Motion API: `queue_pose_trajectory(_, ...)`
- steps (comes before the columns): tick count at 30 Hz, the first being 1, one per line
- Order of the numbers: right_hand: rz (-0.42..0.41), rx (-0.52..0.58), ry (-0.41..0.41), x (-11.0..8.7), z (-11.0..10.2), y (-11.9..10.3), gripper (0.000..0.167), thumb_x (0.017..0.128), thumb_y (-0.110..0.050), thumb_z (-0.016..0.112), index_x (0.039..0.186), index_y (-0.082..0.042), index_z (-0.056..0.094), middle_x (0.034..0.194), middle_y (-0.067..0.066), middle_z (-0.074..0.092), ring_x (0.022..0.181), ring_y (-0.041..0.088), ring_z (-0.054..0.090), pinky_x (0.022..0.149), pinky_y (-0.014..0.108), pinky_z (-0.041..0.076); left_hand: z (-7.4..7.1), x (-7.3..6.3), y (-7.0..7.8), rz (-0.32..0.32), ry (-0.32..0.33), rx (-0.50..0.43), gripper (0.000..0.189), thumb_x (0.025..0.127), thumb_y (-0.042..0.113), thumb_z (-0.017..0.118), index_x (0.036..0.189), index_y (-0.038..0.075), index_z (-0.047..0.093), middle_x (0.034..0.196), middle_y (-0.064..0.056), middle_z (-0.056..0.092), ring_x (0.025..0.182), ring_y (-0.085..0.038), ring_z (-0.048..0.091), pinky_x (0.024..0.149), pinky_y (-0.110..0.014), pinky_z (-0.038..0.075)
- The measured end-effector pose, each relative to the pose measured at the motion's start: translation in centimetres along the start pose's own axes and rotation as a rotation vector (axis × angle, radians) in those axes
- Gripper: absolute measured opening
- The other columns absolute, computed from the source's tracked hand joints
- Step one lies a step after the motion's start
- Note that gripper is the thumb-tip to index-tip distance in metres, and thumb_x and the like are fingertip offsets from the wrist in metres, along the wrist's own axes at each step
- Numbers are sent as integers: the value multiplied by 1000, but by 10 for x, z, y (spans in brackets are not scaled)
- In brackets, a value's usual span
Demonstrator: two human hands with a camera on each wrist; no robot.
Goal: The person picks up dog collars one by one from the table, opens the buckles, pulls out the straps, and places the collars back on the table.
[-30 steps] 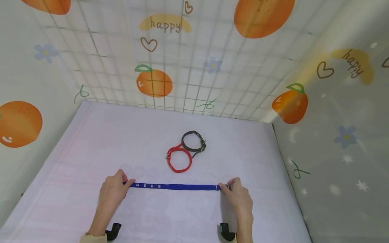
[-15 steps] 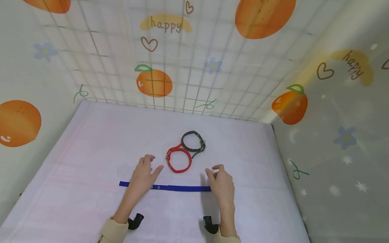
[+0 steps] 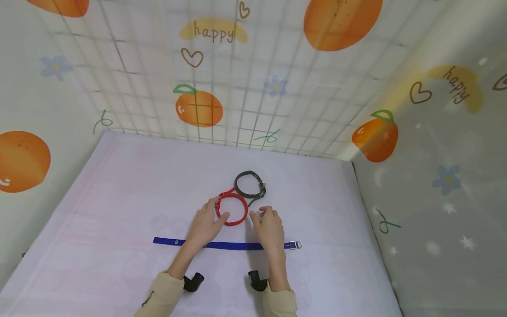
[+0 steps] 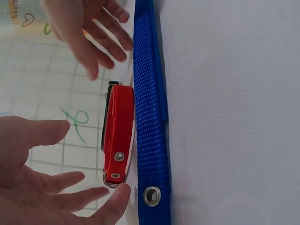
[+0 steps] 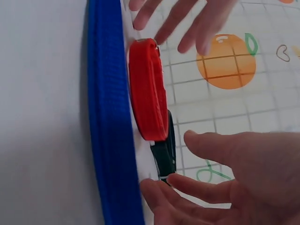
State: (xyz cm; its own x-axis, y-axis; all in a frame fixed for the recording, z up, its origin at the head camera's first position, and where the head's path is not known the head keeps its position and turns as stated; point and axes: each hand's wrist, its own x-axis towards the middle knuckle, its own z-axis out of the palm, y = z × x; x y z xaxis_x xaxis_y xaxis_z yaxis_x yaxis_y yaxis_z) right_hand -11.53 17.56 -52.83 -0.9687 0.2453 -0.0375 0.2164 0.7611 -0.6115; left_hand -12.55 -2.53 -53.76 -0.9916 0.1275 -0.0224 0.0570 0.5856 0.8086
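A red collar point(image 3: 232, 210), buckled into a loop, stands on its edge on the white tabletop. My left hand point(image 3: 203, 223) reaches to its left side, fingers spread around the buckle and holding nothing. My right hand point(image 3: 268, 226) hovers near its right side, fingers parted, as the right wrist view also shows point(image 5: 206, 183). Behind the red collar, a dark green collar point(image 3: 250, 195) forms another buckled loop. A blue collar point(image 3: 233, 245) with metal eyelets lies stretched flat under both forearms, its buckle end at the right.
Black elbow-shaped pieces stick out by each wrist, one left point(image 3: 193, 282) and one right point(image 3: 257, 281). A printed curtain point(image 3: 222, 75) over a wire grid rises behind the tabletop point(image 3: 328, 202), and more printed sheeting point(image 3: 431, 211) flanks the right side.
Both hands have let go of the blue collar's ends, leaving it flat. They have moved inward and forward to either side of the red collar.
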Motion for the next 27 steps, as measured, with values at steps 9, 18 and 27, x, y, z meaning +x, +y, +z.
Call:
queue_pose_trajectory(9,-25,-3,-93,4,12,-10,46,102,-38,73,125,2,71,94,14,75,77,22,66,68,37,58,3,2,2,29,8,39,60,104,28,72,151,-3,52,127,-26,71,94,-31,63,78,-43,55)
queue_pose_trajectory(18,-9,-18,-106,4,21,-17,42,102,-30,74,126,3,66,80,11,71,63,20,59,57,29,48,1,2,5,17,3,17,60,104,28,71,151,-4,51,137,-28,67,110,-40,66,91,-54,60)
queue_pose_trajectory(27,-42,12,-74,-3,20,-17,36,97,-23,75,123,-2,63,82,9,77,63,18,61,57,30,46,-2,1,2,-9,58,-84,57,104,26,71,151,0,51,127,-26,67,106,-35,70,85,-46,62)
